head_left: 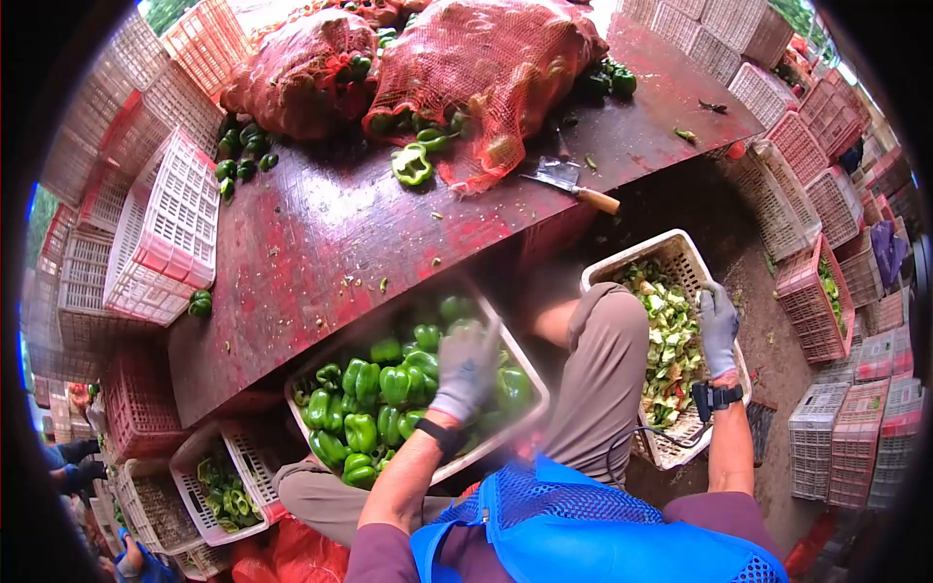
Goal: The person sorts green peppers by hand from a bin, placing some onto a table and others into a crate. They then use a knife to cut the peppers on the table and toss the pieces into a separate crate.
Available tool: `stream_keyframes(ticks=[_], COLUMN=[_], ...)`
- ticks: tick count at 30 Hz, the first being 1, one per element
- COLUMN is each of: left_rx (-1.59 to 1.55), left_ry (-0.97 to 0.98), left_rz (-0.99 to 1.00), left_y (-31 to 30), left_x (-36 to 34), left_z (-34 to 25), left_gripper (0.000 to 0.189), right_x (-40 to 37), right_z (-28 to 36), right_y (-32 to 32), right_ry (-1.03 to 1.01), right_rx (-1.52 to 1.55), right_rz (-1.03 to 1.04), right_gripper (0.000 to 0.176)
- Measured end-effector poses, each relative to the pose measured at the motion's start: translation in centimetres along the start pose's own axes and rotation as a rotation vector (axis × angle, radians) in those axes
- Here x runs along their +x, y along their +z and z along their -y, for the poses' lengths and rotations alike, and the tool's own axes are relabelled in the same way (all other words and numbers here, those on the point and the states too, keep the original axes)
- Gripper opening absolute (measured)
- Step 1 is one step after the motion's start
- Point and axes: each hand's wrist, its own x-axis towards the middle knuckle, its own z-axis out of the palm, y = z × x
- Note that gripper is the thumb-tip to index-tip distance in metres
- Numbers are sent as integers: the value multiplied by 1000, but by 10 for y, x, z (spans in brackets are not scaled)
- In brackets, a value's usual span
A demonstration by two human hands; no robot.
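Observation:
My left hand point(465, 374), in a grey glove, is over a white plastic crate point(530, 364) of whole green bell peppers point(394, 384). Motion smears its fingers, so I cannot make out whether they hold a pepper. On the right, my right hand point(719, 330), also gloved, is closed over the side rim of a second white crate point(671, 452). Inside that crate lie pale green pepper scraps point(664, 340) with a few red bits. My knee overlaps its left side.
A dark red-stained table point(330, 233) carries red mesh sacks point(476, 68) of peppers, a cut pepper point(412, 165) and a wood-handled knife point(595, 199). Stacked crates point(175, 214) stand left, more crates point(821, 301) right. A crate point(219, 486) of pepper pieces sits lower left, near another person's hand point(128, 556).

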Motion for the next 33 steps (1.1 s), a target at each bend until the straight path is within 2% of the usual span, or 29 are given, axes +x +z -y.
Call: stream_keyframes(ticks=[2,3,5,7,10,11,13,14,15,18,20,21,22,24,26,29,30,33], left_rx=[4,-18,-30,-5,22,27,15,4,-9,-15,-37,-38,-35,-52,-64,-97,-109,-103], left_ry=[102,70,35,39,21,15,-1,2,4,4,10,21,30,44,52,54,50,60], left_rz=[152,151,144,215,248,249,254,257,261,297,290,262,255,227,225,226,236,241], left_y=[27,38,48,47,50,51,48,45,43,36,37,43,46,54,57,56,55,58], left_x=[-16,-20,-16,-16,-13,-13,-11,-10,-10,-7,-6,-9,-9,-12,-12,-11,-11,-10], left_z=[-4,-7,-10,-15,-16,-17,-20,-20,-20,-21,-19,-17,-15,-13,-10,-8,-8,-7], left_gripper=[65,68,68,69,70,70,70,70,70,70,70,69,70,69,67,66,66,64], right_x=[-19,-20,-26,-21,-11,-4,25,43,57,113,138,149,162,184,206,223,227,236], right_z=[-17,-24,-38,-49,-66,-72,-40,-6,16,136,198,229,248,306,351,398,402,403], right_y=[14,21,34,42,57,59,56,55,57,74,113,136,174,229,286,339,362,413], right_ry=[33,36,138,114,158,209,122,56,-138,-420,-644,-614,-697,-799,-961,-1019,-1057,-946], right_rx=[-37,-56,-301,-456,-602,-625,-655,-562,-391,-70,15,42,90,-59,-189,-363,-411,-545], right_rz=[56,64,192,390,573,724,837,740,583,548,533,608,588,464,246,386,377,465], right_gripper=[22,22,22,23,27,30,31,30,29,32,33,34,36,32,29,30,29,28])
